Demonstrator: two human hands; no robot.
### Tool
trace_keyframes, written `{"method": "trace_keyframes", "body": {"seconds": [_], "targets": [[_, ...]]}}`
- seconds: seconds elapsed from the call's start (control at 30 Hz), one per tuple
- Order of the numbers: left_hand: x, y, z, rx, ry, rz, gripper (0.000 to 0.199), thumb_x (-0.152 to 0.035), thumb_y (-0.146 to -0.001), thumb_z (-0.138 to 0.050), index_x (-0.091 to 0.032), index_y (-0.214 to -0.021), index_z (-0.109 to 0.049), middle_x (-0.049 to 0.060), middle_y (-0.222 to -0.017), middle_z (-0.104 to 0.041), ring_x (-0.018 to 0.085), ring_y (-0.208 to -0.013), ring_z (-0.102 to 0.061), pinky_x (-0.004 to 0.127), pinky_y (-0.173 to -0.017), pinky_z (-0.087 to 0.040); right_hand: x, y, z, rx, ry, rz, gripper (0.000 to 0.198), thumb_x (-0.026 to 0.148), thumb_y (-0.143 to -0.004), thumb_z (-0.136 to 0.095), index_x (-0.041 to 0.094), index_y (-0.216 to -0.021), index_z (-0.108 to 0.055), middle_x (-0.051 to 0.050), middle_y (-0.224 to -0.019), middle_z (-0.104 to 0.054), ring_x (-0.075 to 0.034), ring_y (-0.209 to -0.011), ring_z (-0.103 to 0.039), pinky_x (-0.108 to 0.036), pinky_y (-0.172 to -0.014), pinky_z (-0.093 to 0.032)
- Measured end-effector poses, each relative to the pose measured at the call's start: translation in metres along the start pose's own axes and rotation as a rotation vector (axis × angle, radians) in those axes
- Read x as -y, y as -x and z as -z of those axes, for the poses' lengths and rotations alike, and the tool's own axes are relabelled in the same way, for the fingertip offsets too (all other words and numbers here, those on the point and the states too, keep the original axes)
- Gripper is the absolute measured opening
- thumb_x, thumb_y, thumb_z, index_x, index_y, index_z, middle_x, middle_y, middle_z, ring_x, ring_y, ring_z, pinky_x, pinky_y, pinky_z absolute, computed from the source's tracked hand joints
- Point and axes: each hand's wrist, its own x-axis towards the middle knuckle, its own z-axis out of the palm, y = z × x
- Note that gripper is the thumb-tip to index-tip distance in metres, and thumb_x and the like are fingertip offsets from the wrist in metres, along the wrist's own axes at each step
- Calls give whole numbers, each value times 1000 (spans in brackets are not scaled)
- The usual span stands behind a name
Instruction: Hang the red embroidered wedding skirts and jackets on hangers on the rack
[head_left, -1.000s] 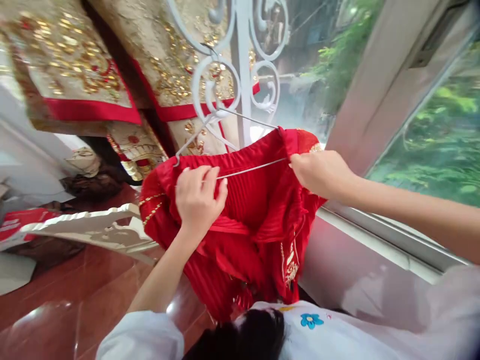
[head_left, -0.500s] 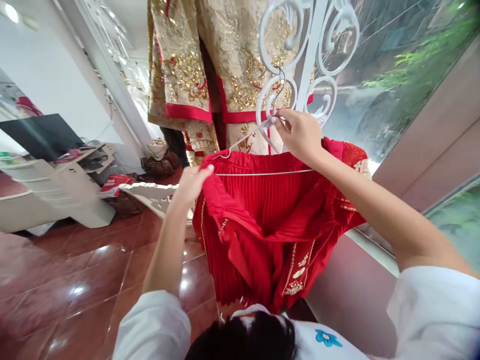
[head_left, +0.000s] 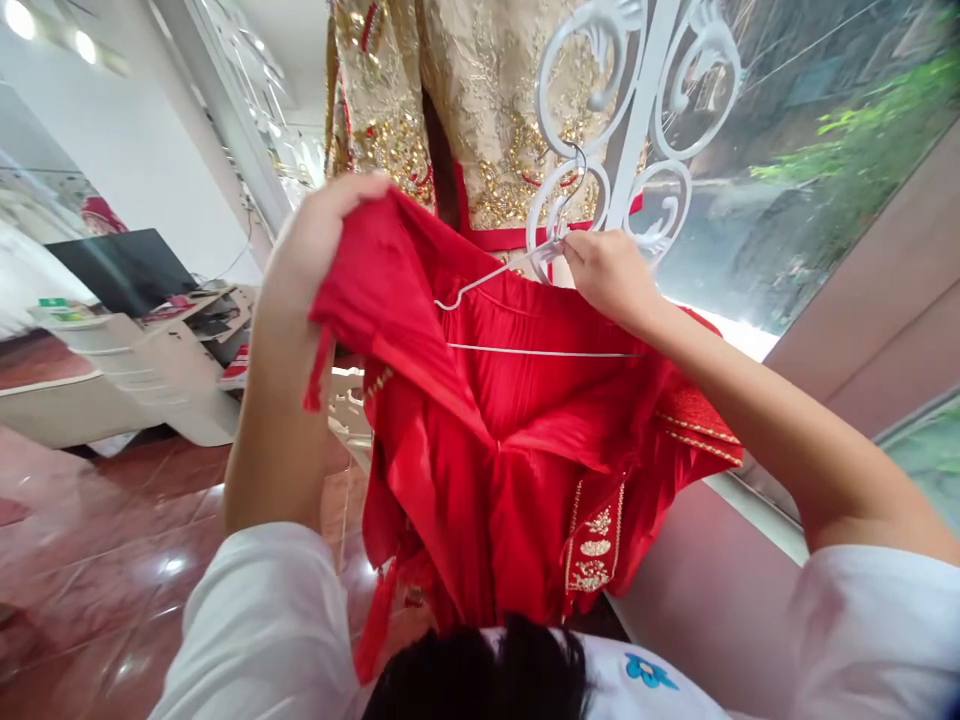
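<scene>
A red pleated skirt (head_left: 532, 410) with gold embroidered panels and tassels hangs partly on a thin white wire hanger (head_left: 499, 268). My right hand (head_left: 611, 270) pinches the hanger at the base of its hook. On the other side, my left hand (head_left: 319, 235) is closed on the upper edge of the skirt, lifting that flap high and to the left. The hanger's left end shows bare against the raised cloth. The skirt's right end lies behind my right forearm, and the left fingertips are partly hidden by fabric.
A white scrolled metal rack (head_left: 630, 120) stands in front, beside the window. Cream-and-gold jackets (head_left: 495, 110) with red trim hang behind the hanger. To the left are a white desk (head_left: 161, 370), a dark monitor (head_left: 124, 270) and the red tiled floor (head_left: 97, 540).
My left hand has moved up and left, pulling the skirt's left edge away from the hanger end. My right hand keeps hold of the hanger. The view has shifted slightly.
</scene>
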Motion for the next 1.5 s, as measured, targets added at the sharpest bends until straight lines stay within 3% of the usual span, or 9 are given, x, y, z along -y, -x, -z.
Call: {"method": "trace_keyframes", "body": {"seconds": [0.1,0.2,0.4,0.53,0.67,0.87,1.17,1.33,1.5], "targets": [[-21,46,-31,196,123,110,49,-56,-81,-45,-21,-48,-37,1,-44,-38,12,-40,-38,29,-43,-32,3,-1,-3,-7,-140,-29,30,27,-93,-33,16,-82,-59,-5,-65,-53,-14,-65,-46,-27,-62,-32],[-31,75,-79,425,-288,26,49,-52,-84,-44,-18,-49,-44,3,-47,-46,15,-43,-46,30,-48,-33,5,-4,-3,20,-219,-74,31,31,-93,-35,16,-83,-60,-4,-66,-53,-14,-67,-46,-27,-63,-35],[-30,59,-177,-24,-594,-322,32,-38,-92,-40,-13,-100,-61,14,-95,-65,27,-91,-58,36,-75,-39,-22,12,23,-10,-237,-148,35,36,-92,-37,14,-101,-63,-8,-83,-63,-16,-76,-53,-28,-69,-40],[-13,44,-210,-43,-510,-440,30,-31,-95,-35,-17,-94,-61,9,-86,-65,23,-84,-57,36,-75,-34,-64,61,36,12,-190,-137,43,43,-85,-50,12,-114,-60,-11,-98,-66,-19,-84,-58,-30,-73,-43],[-6,45,-216,-28,-456,-372,33,-29,-96,-33,-18,-82,-61,7,-77,-65,21,-77,-57,35,-69,-30,-78,103,20,137,-178,-129,38,40,-91,-38,14,-104,-63,-10,-92,-67,-18,-78,-59,-28,-70,-42],[-20,53,-224,86,-405,-306,34,-32,-97,-32,-19,-82,-61,5,-77,-68,20,-76,-62,33,-69,-33,-82,81,16,-85,25,-382,49,38,-96,-21,17,-68,-56,-5,-63,-53,-15,-60,-50,-29,-64,-36],[-34,45,-225,76,-378,-278,38,-31,-97,-29,-18,-88,-63,9,-82,-69,23,-82,-63,36,-77,-41,-44,78,38,-120,79,-310,56,43,-97,-13,16,-98,-62,-12,-84,-61,-23,-86,-58,-36,-77,-42],[-24,81,-203,-251,-307,-315,35,-26,-92,-40,-17,-123,-53,13,-118,-59,26,-112,-52,45,-103,-31,-20,142,20,-131,127,-214,44,37,-93,-28,21,-127,-51,-14,-121,-57,-28,-118,-50,-47,-94,-38],[1,134,-191,-456,-325,92,38,-44,-82,-55,-14,-106,-55,15,-102,-60,29,-98,-54,42,-85,-41,-11,180,-3,-283,210,-477,52,44,-83,-47,16,-127,-48,-20,-116,-57,-35,-108,-54,-49,-86,-43]]}}
